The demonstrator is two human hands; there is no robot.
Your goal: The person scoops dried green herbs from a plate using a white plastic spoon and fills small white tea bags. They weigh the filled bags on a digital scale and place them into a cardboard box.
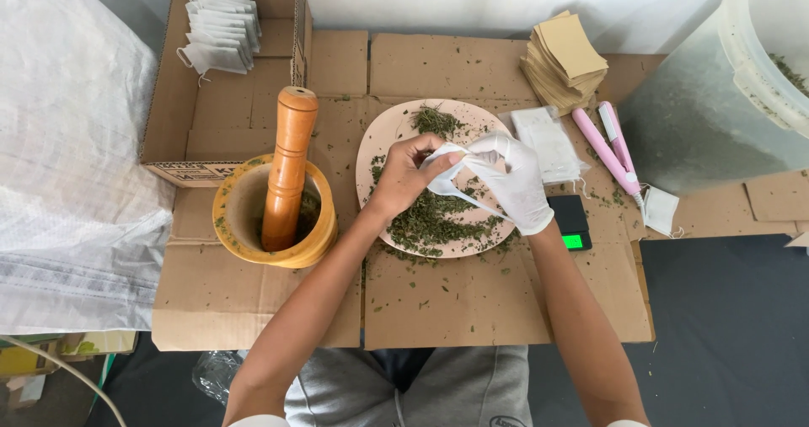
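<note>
A pale pink plate (371, 145) on flattened cardboard carries a spread of dried green herb flakes (434, 221). Above it, both hands grip one small white paper sachet (445, 174). My left hand (406, 173) is bare and pinches the sachet's left edge. My right hand (512, 178), in a white glove, holds the sachet's right side, and a white strip of it trails down over the herbs.
A wooden mortar (226, 225) with an upright pestle (286, 162) stands left of the plate. A cardboard box (168, 98) holds several white sachets (221, 27). Brown paper squares (566, 56), a pink sealer (608, 147), a small scale (571, 221) and a large plastic tub (716, 98) lie to the right.
</note>
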